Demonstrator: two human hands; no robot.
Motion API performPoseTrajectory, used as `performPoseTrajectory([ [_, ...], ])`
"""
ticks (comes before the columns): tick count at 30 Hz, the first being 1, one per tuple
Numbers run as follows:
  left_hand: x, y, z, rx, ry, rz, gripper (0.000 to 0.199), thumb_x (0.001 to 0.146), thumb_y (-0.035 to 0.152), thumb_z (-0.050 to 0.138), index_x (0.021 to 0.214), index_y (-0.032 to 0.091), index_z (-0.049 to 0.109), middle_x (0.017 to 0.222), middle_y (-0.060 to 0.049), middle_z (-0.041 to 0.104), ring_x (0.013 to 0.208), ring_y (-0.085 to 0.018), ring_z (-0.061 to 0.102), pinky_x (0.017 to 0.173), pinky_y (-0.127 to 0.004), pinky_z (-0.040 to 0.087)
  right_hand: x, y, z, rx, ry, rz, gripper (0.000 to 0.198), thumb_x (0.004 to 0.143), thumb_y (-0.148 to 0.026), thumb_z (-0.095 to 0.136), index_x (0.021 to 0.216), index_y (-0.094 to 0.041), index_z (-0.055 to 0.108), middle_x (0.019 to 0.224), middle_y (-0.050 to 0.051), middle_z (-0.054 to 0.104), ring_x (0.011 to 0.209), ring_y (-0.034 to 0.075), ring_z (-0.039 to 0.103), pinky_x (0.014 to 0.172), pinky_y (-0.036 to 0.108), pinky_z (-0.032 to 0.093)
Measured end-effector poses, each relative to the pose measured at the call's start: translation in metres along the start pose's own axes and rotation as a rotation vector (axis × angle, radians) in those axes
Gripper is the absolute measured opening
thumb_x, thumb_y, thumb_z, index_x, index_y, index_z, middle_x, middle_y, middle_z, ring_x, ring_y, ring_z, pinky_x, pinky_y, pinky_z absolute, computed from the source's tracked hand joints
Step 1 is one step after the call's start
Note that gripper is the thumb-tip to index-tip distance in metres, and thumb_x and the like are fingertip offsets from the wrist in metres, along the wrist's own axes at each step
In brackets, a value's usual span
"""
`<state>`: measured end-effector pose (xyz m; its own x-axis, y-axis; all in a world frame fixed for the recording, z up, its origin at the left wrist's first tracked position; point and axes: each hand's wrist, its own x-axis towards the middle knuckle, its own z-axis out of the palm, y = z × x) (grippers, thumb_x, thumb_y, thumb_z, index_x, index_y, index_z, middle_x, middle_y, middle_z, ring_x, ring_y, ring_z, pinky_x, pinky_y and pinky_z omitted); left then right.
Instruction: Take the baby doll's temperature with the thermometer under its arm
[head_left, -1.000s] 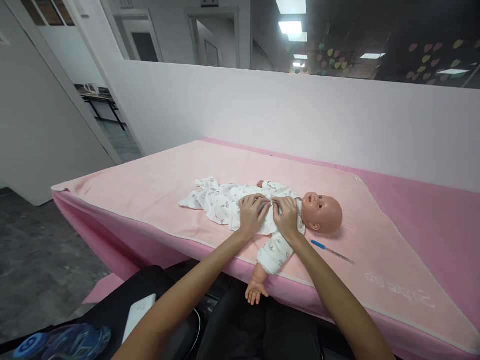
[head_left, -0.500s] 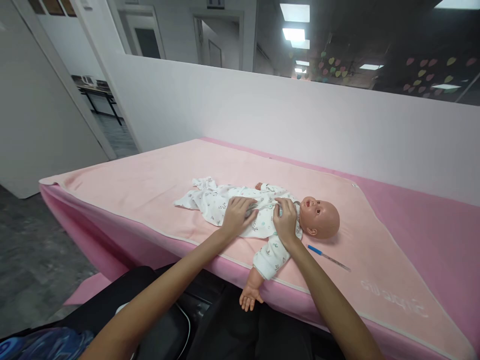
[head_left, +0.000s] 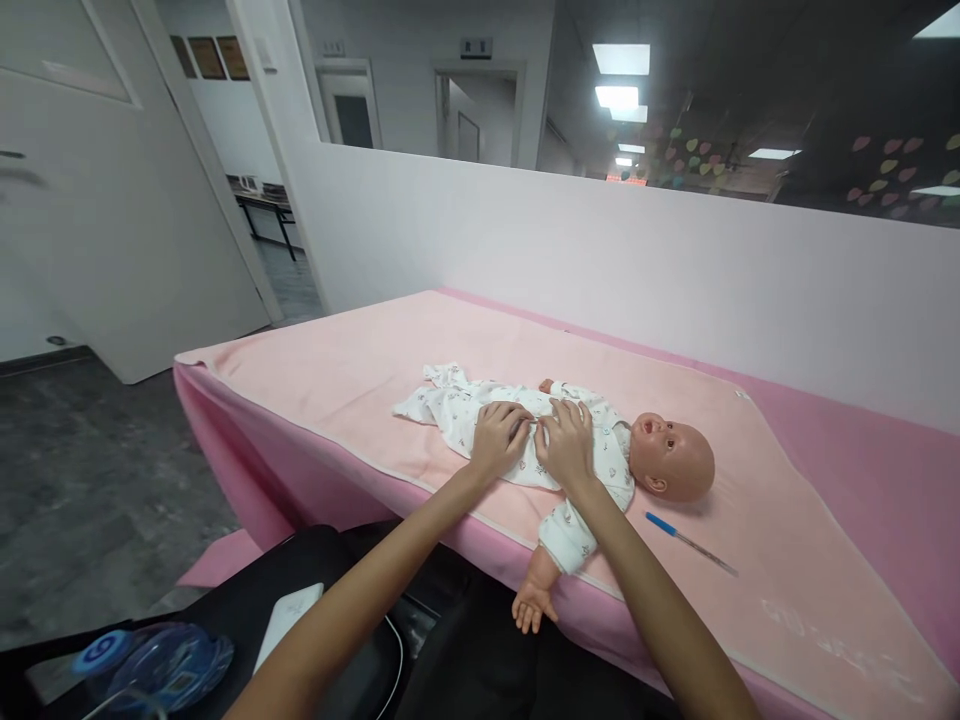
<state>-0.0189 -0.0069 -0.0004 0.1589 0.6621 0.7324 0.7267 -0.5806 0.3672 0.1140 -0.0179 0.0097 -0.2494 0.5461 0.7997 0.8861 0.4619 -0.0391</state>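
The curled fingers of the left hand and right hand hide the bit of suit beneath them, so whether either pinches the cloth cannot be told, and the right forearm covers part of the doll's near sleeve. Lettering on the blanket is too blurred to read, and any marks on the stick are too small. The left forearm partly hides a white slab, while the left edge cuts off the door.
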Motion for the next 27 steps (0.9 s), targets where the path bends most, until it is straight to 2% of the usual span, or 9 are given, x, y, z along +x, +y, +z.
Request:
performPoseTrajectory([
  [7, 0.0007, -0.0016, 0.0012, -0.018, 0.027, -0.038, 0.019, 0.086, 0.025, 0.042, 0.085, 0.022, 0.06, 0.088, -0.002, 0.063, 0.088, -0.018, 0.052, 0.083, -0.035, 0.033, -0.0069, 0.0006, 0.0, -0.008, -0.026, 0.054, 0.014, 0.071, -0.016, 0.051, 0.083, -0.017, 0.059, 0.105, 0.012, 0.059, 0.103, 0.026, 0.047, 0.096, 0.047, 0.03],
  [11, 0.0002, -0.0022, 0.0013, -0.016, 0.023, -0.033, 0.021, 0.087, 0.027, 0.041, 0.088, 0.023, 0.061, 0.089, -0.002, 0.063, 0.089, -0.018, 0.052, 0.084, -0.036, 0.032, -0.0065, 0.0021, 0.0005, 0.052, -0.019, 0.075, 0.011, 0.071, -0.015, 0.052, 0.08, -0.018, 0.058, 0.101, 0.009, 0.06, 0.099, 0.024, 0.05, 0.097, 0.045, 0.03],
  [18, -0.0009, 0.0009, -0.0008, 0.007, 0.02, 0.05, 0.021, 0.085, 0.03, 0.044, 0.087, 0.024, 0.064, 0.093, -0.002, 0.062, 0.092, -0.018, 0.052, 0.088, -0.038, 0.029, -0.0063, 0.0012, -0.0078, 0.217, 0.002, 0.121, 0.009, 0.082, -0.019, 0.048, 0.079, -0.021, 0.057, 0.083, 0.001, 0.064, 0.085, 0.016, 0.054, 0.098, 0.037, 0.029],
  [27, -0.0015, -0.0001, 0.0029, 0.076, -0.01, 0.163, 0.016, 0.082, 0.027, 0.049, 0.089, 0.023, 0.062, 0.101, -0.003, 0.061, 0.095, -0.019, 0.052, 0.092, -0.04, 0.029, -0.0073, 0.0035, -0.0028, 0.168, -0.048, 0.108, 0.016, 0.084, -0.015, 0.044, 0.085, -0.021, 0.059, 0.081, 0.0, 0.065, 0.081, 0.015, 0.055, 0.097, 0.036, 0.028],
])
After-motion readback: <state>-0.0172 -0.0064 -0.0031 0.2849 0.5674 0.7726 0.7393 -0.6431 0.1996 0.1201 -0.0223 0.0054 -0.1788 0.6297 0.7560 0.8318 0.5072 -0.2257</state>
